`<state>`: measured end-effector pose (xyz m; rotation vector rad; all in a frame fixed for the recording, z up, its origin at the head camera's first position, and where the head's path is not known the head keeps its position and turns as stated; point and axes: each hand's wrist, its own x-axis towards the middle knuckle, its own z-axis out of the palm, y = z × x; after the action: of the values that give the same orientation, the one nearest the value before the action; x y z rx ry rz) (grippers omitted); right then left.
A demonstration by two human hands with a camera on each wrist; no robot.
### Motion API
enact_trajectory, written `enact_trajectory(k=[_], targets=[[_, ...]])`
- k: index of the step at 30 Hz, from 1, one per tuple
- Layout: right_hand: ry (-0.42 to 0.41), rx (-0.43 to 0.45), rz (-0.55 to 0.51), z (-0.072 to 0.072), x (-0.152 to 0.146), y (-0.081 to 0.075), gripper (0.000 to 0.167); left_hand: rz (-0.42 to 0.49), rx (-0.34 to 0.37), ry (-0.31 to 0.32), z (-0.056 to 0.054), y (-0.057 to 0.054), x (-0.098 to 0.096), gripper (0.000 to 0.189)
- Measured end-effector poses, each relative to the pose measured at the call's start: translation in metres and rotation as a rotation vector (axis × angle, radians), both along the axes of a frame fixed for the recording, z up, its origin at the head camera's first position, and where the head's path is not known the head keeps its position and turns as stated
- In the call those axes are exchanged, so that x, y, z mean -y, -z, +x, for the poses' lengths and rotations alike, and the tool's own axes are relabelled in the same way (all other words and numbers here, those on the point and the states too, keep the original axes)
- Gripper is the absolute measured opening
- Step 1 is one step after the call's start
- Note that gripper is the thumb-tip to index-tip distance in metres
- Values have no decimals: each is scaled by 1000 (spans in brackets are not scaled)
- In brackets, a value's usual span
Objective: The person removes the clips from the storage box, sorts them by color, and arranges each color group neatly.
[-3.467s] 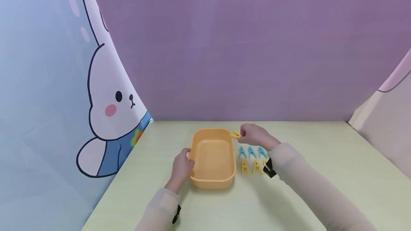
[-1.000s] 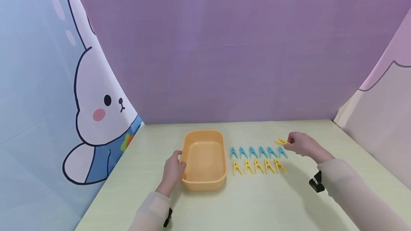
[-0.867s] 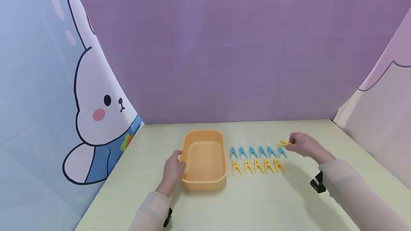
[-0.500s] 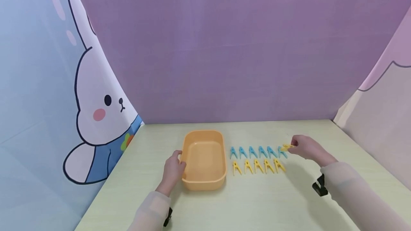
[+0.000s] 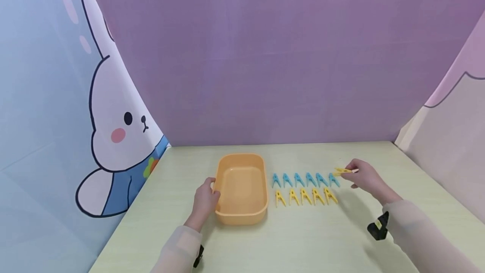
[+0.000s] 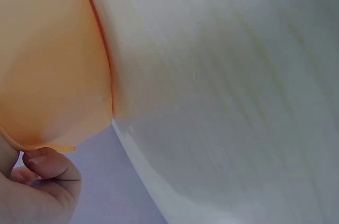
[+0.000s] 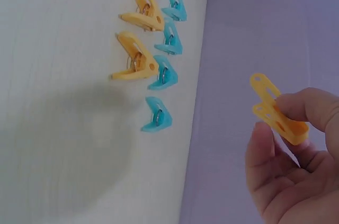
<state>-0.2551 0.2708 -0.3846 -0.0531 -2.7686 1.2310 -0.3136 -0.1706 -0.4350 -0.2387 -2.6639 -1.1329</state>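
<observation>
My left hand (image 5: pixel 204 200) grips the left rim of an orange plastic basin (image 5: pixel 242 188), whose inside shows bare. Thumb and fingers curl over that rim in the left wrist view. Off to the right, my right hand (image 5: pixel 366 177) pinches a yellow clothespin (image 7: pixel 280 113) above the table, its two handle ends pointing away from the palm. Below and left of this hand stand two rows of clothespins: blue ones at the back, with the end blue clothespin (image 5: pixel 334 180) nearest the hand, and yellow ones in front, ending in a yellow clothespin (image 5: pixel 330 196).
The pale table (image 5: pixel 288 239) runs back to a purple cloth wall (image 5: pixel 265 62). On the left hangs a blue panel with a printed rabbit (image 5: pixel 123 129). Both rows begin close to the basin's right side.
My right hand has moved from the basin's far right corner to the right end of the rows, still with a yellow clothespin, which has lately turned in the fingers. The left hand keeps its grip.
</observation>
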Motion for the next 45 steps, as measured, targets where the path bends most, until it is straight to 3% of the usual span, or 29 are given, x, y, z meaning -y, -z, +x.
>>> enact_trajectory(k=[11, 23, 45], targets=[[61, -56, -58, 1, -1, 4, 19, -7, 8, -1, 0, 0, 1, 43], [41, -90, -94, 3, -1, 6, 16, -6, -3, 5, -1, 1, 2, 42], [75, -100, -62, 6, -3, 8, 18, -3, 28, -7, -2, 1, 1, 43]])
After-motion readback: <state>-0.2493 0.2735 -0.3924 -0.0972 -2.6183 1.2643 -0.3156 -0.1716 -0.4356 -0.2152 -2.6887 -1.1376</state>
